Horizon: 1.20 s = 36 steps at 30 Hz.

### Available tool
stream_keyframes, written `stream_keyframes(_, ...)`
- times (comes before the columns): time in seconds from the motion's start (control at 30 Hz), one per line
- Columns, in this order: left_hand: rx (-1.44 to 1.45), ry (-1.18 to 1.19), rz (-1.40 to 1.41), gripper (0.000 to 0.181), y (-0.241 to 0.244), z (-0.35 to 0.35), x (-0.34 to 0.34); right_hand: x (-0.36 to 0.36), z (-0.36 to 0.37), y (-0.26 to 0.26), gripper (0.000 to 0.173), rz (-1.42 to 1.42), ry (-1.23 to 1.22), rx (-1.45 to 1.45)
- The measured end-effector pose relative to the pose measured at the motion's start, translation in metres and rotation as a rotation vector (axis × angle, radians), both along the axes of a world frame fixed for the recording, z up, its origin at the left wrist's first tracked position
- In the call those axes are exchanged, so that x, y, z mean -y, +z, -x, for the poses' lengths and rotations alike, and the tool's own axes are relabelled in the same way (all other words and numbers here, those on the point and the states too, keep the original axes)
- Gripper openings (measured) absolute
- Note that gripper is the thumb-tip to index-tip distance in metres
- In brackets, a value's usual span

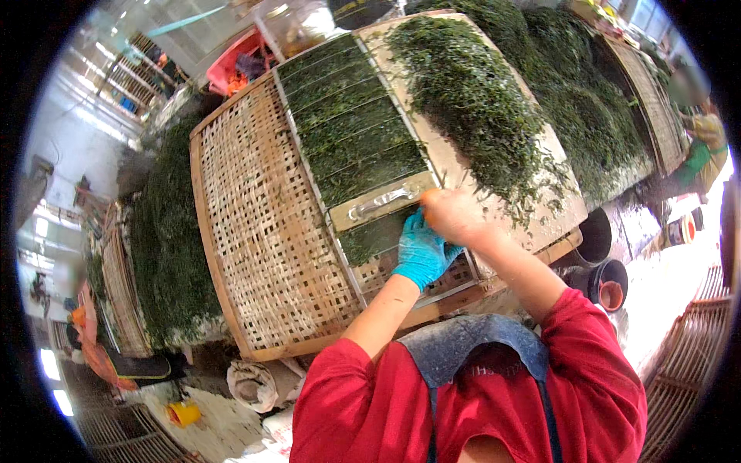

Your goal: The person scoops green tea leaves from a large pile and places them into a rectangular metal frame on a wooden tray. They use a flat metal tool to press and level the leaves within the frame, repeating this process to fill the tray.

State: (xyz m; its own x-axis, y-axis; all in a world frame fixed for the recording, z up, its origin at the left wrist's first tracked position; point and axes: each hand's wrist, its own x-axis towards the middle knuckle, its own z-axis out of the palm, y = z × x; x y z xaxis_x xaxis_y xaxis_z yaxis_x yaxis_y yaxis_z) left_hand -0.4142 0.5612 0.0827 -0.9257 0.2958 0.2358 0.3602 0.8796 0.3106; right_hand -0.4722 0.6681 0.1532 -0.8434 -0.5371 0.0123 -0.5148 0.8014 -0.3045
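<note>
My left hand [425, 249], in a blue glove, is over the near end of a metal frame [289, 124] with narrow crossbars. My right hand [454, 215], blurred and with orange coverings at the fingertips, is just above and right of it; the fingers overlap in view, and what they hold is hidden. Beside them, a flat wooden board with a clear handle [385, 201] lies across the frame. Beyond it, chopped green leafy matter [353, 124] fills the frame's strips. A woven bamboo tray [260, 220] with wooden edges lies under the frame.
At right, a pale board [451, 156] bears a loose heap of green shreds [474, 104]. Larger heaps [584, 110] lie beyond. A red basin [240, 61] stands behind the tray. Other people [703, 144] are at both sides. Dark buckets [608, 280] stand at right.
</note>
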Motion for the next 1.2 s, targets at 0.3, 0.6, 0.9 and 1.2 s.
stream_keyframes(0.3,-0.044,0.093,-0.044,0.039,0.031,-0.028,0.016,-0.043,-0.011,-0.001,0.033,0.359,-0.064,-0.19)
stream_keyframes(0.6,0.01,0.024,0.045,0.077,-0.004,-0.008,-0.005,-0.118,0.014,-0.026,0.029,0.236,-0.197,-0.369)
stream_keyframes(0.9,0.154,0.052,-0.2,0.063,0.057,-0.026,0.036,-0.197,0.034,-0.022,0.02,0.992,-0.48,0.11)
stream_keyframes(1.2,-0.091,0.154,-0.276,0.064,0.005,-0.051,0.085,-0.12,0.008,0.09,0.024,1.823,-0.076,0.408)
